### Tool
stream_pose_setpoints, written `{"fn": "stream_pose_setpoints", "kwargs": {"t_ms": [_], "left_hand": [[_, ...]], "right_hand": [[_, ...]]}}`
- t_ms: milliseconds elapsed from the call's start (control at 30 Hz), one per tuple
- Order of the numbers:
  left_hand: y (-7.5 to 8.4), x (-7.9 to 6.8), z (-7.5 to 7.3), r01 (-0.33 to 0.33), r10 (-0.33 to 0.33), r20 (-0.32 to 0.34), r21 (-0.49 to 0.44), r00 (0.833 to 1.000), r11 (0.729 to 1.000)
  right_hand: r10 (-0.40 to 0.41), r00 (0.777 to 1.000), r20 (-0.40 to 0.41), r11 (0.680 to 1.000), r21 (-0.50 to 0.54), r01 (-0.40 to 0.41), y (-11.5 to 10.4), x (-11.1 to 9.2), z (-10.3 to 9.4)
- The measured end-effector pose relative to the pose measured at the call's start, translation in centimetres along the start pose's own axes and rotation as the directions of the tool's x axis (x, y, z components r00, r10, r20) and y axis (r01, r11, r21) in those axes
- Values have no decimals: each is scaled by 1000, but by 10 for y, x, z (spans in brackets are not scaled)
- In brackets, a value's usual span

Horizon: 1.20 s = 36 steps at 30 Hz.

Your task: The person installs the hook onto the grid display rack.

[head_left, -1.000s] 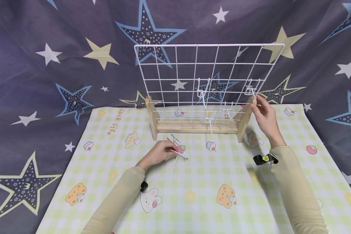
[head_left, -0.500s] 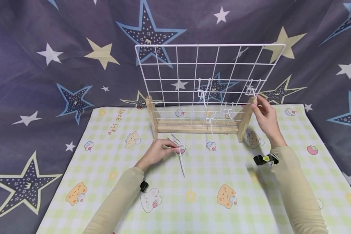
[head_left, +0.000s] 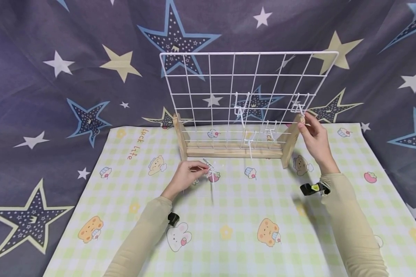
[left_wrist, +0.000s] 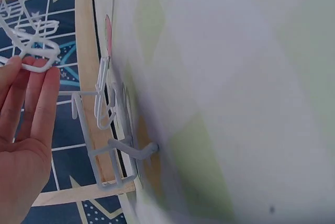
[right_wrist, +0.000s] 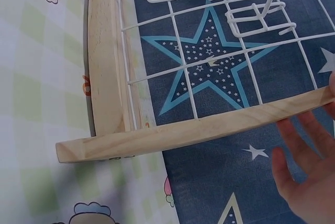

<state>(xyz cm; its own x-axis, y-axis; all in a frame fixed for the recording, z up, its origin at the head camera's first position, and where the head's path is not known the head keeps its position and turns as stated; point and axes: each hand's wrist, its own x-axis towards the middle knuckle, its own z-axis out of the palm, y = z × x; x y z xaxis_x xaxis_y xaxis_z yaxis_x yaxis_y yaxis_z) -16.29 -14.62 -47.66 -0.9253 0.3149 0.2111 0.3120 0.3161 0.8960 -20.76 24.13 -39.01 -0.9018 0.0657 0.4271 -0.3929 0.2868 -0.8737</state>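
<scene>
Basically, head view 1st: white wire grid panel (head_left: 233, 75) stands upper ctr of frame in a pale wooden stand (head_left: 234, 153), w/ 4 white wire hooks (head_left: 240, 111) hung on it, all toward its rt half. So 4 are on; none on the left half. L hand (head_left: 186, 176), just below ctr, pinches another white wire hook (head_left: 212, 174) btwn thumb & fingertips, held over the green-and-white checked cloth (head_left: 235, 234), apart from the grid, so that one's not on yet. R hand (head_left: 315, 143), rt of ctr, grips the top of the stand's rt wooden upright (head_left: 288, 145), thumb in front, fingers behind.

L wrist view: held hook is upper left, at the fingertips. Two loose white wire pieces, prob. hooks too, lie on the cloth left of ctr: a big one (left_wrist: 138, 153) & a slimmer-looking one (left_wrist: 99, 103). Approx. 3 left off the grid, then.

R wrist view: 2 hung hooks show along the top; R hand is cut off at the rt edge, fingers behind the upright.
</scene>
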Motion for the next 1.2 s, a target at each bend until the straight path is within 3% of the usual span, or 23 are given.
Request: {"fn": "stream_pose_setpoints", "kwargs": {"t_ms": [300,400,633,967,1200], "left_hand": [[2,6,-1,76,-83,-47,-141,995,987],[2,7,0,66,-80,-59,-214,995,975],[-1,10,3,-24,-12,-103,-342,995,940],[11,20,6,-8,-59,-159,-393,986,919],[14,32,9,-36,-43,-206,-366,978,930]], "right_hand": [[9,1000,13,1000,-28,-9,-1,-1,0],[7,1000,17,999,-41,-7,-1,-1,0],[6,1000,8,1000,-16,-6,0,-1,0],[-2,1000,4,1000,19,2,1,0,0],[11,1000,5,1000,-11,-11,1,-2,0]]}}
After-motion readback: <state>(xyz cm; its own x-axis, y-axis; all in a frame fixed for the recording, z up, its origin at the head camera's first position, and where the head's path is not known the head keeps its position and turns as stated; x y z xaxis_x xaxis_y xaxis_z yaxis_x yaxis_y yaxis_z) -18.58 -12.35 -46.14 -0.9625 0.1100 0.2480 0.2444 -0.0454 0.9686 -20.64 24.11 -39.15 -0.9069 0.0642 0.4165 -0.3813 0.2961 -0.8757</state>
